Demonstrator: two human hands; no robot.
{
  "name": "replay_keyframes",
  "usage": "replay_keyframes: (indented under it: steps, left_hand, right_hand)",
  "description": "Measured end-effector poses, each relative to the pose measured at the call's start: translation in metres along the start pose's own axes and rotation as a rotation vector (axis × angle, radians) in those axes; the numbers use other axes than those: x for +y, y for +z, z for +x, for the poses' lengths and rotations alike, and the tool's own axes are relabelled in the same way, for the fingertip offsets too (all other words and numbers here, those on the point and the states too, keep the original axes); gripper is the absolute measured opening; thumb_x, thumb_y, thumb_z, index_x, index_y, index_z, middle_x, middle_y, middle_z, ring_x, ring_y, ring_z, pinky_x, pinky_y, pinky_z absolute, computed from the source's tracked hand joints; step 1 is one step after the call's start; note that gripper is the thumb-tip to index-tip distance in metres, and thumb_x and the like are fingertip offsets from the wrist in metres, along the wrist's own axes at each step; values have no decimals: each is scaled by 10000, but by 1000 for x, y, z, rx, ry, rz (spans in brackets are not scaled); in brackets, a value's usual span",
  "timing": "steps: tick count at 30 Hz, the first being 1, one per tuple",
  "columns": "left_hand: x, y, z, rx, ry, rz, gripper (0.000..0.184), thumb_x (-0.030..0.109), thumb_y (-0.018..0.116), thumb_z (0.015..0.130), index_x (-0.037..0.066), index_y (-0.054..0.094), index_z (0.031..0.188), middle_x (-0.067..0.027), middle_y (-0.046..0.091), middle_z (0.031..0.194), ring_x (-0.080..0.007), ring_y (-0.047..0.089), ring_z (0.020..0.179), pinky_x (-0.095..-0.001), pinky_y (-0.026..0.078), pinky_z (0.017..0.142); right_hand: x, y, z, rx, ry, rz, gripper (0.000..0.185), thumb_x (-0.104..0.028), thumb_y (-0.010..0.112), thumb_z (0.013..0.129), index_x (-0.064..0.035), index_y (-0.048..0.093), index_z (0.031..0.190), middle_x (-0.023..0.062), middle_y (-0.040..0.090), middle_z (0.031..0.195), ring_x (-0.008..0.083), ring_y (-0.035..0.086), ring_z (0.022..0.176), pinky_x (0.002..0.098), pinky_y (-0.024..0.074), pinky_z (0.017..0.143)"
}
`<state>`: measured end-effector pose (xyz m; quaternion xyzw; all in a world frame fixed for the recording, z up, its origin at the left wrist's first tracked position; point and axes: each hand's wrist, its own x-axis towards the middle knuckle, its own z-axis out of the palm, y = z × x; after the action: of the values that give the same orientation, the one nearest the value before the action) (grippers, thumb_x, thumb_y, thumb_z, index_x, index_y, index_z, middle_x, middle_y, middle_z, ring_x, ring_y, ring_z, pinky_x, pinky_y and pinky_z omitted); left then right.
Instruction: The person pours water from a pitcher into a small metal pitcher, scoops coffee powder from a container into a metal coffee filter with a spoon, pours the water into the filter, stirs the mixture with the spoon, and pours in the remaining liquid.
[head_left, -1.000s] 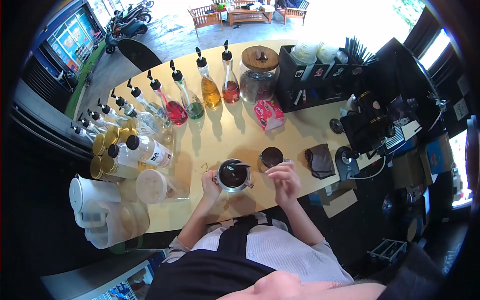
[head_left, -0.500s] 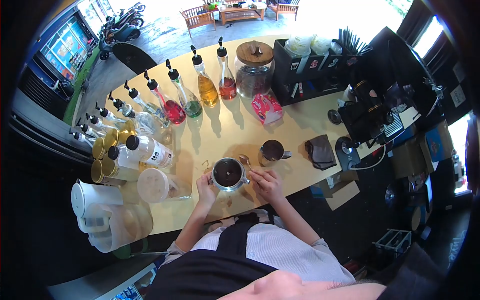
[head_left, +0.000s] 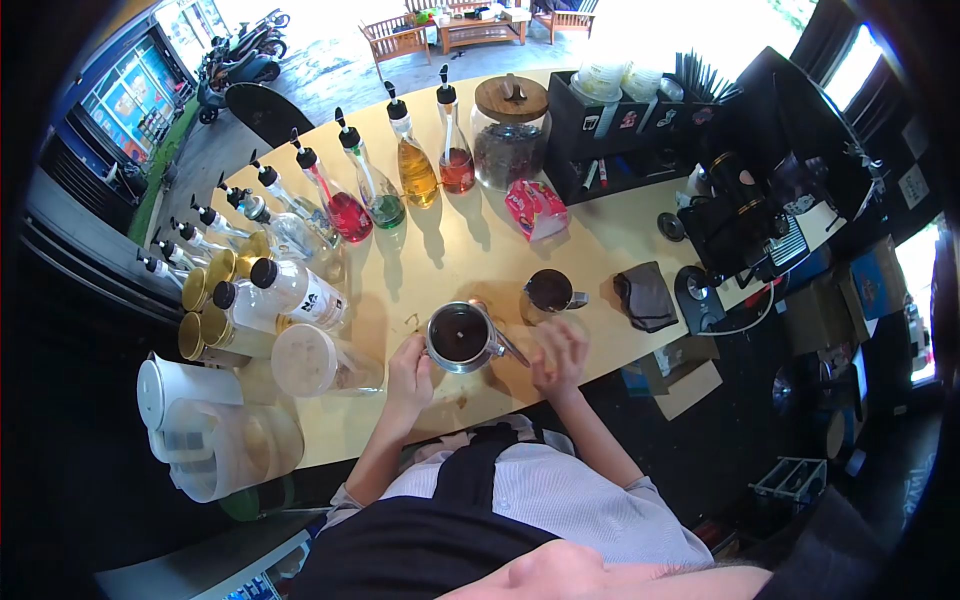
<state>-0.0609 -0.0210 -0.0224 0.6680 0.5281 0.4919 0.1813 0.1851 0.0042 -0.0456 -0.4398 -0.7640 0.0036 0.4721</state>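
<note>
A metal pitcher (head_left: 459,338) of dark brown liquid stands near the table's front edge, a small pale spot on its surface. My left hand (head_left: 409,372) grips its left side. Just right of the pitcher lies a spoon (head_left: 513,348), its bowl end partly hidden by the pitcher. My right hand (head_left: 560,356) is beside the spoon's handle end, fingers apart and somewhat blurred, holding nothing that I can see. Beyond that hand is a smaller cup (head_left: 549,290) with a handle on its right, dark inside.
Pump-topped syrup bottles (head_left: 383,200) line the far left edge. Jars and a lidded tub (head_left: 305,360) stand left, with a white pitcher (head_left: 190,390). A pink packet (head_left: 536,210), dark cloth (head_left: 645,297), black organizer (head_left: 620,140) and coffee machine (head_left: 740,225) are right.
My right hand has let go of the spoon and moved right, its fingers opening. The spoon now rests close against the pitcher. My left hand stays on the pitcher.
</note>
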Motion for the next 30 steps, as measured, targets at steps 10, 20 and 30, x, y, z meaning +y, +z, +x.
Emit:
replay_keyframes:
  steps: [10,20,30]
  left_hand:
    - [-25,27,-10,136,-224,-224,256,177,456,879,-31,547,761,-79,491,634,-141,467,602,-293,369,542]
    - [-51,49,-20,157,-312,-491,423,324,448,950,-38,639,843,-4,601,723,-63,508,672,-240,410,592]
    - [-44,43,-18,106,-312,-477,343,268,496,916,-41,640,877,-10,608,725,-66,530,659,-225,430,596]
  right_hand:
    - [57,27,26,361,900,720,135,-185,532,911,-62,498,866,-12,483,786,61,421,724,227,338,653]
    - [74,48,51,616,996,824,378,-128,576,874,-115,398,540,-78,351,529,30,272,474,238,205,443]
    - [22,13,106,425,943,842,425,-139,586,862,-82,384,491,-91,356,496,8,280,445,237,174,417]
